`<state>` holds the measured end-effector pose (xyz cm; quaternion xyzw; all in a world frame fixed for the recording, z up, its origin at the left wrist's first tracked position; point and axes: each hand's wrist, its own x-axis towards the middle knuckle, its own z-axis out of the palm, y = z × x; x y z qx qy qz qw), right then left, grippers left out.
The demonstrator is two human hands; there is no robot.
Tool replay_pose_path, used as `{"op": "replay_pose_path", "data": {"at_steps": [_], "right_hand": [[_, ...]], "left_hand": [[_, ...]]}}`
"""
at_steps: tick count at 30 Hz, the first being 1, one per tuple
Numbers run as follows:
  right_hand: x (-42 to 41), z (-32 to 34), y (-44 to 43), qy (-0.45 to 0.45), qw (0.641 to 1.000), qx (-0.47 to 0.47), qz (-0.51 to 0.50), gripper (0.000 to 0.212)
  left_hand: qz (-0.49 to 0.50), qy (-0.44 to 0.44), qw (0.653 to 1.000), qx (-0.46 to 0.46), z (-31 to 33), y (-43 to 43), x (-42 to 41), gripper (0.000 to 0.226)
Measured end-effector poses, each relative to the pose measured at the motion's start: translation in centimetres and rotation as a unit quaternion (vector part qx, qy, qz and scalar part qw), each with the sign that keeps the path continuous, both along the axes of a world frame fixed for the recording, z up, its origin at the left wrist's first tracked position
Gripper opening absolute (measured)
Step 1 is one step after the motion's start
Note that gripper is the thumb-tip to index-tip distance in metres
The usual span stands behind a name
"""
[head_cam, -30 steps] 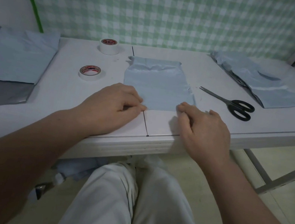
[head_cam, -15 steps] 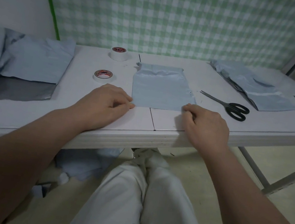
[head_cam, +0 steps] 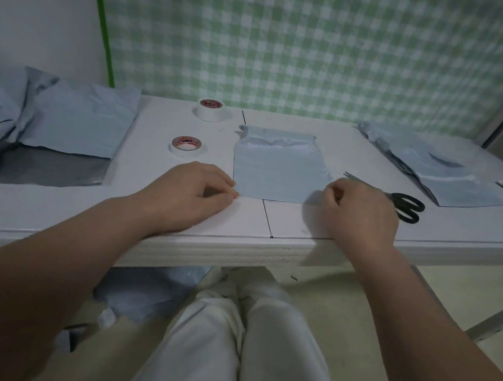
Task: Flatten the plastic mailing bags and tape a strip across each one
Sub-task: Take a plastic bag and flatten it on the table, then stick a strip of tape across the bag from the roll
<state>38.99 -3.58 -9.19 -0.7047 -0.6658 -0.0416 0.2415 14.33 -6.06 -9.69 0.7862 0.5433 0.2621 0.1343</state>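
Shifted toward 1 o'clock, right hand (head_cam: 360,213) partly covers scissors (head_cam: 407,206), grip unclear; left hand (head_cam: 189,192) pinches bag (head_cam: 277,168) at its 7 o'clock corner.

I log: free worktop (head_cam: 148,152) between left bag pile (head_cam: 74,122) and near tape roll (head_cam: 186,146); scissors (head_cam: 407,206) obstruct right side.

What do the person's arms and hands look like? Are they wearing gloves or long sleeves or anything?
No gloves and no long sleeves. The left hand and the right hand are bare, and so are the left forearm and the right forearm, as far as the picture shows. I can't see a watch, bracelet or ring. Lower down, the person wears light, whitish trousers.
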Motion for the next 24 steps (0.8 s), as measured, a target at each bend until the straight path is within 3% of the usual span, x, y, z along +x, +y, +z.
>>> {"op": "replay_pose_path", "data": {"at_steps": [5, 9, 12, 14, 16, 18, 20, 21, 24], "right_hand": [[-0.5, 1.0, 1.9, 0.006, 1.0, 0.026, 0.009, 0.028], [-1.9, 2.3, 4.1, 0.065, 0.995, 0.038, 0.063, 0.027], [-3.2, 3.3, 6.1, 0.103, 0.987, 0.022, 0.118, 0.024], [-4.1, 3.7, 7.5, 0.106, 0.981, 0.016, 0.161, 0.022], [-5.1, 4.2, 8.8, 0.138, 0.969, -0.006, 0.206, 0.022], [-5.9, 4.8, 9.9, 0.224, 0.941, -0.054, 0.247, 0.023], [-6.6, 5.1, 10.8, 0.337, 0.887, -0.123, 0.291, 0.025], [-6.7, 5.2, 11.2, 0.389, 0.854, -0.158, 0.307, 0.025], [-6.5, 5.0, 12.5, 0.461, 0.794, -0.201, 0.342, 0.024]], "left_hand": [[0.123, 0.031, 0.987, 0.096, 0.3, 3.4, -2.0, 0.017], [0.259, 0.153, 0.954, -0.012, 1.0, 6.0, -3.1, 0.029], [0.262, 0.237, 0.934, -0.053, 1.7, 7.5, -3.0, 0.029], [0.235, 0.225, 0.944, -0.053, 2.4, 8.4, -2.5, 0.026], [0.209, 0.108, 0.97, -0.053, 3.3, 9.1, -1.7, 0.019], [0.149, -0.155, 0.971, -0.105, 4.4, 9.3, -0.4, 0.013], [0.063, -0.397, 0.895, -0.194, 5.3, 9.3, 0.8, 0.014], [0.033, -0.468, 0.854, -0.224, 5.4, 9.5, 1.3, 0.014], [0.025, -0.569, 0.787, -0.235, 5.0, 10.5, 2.3, 0.014]]}}
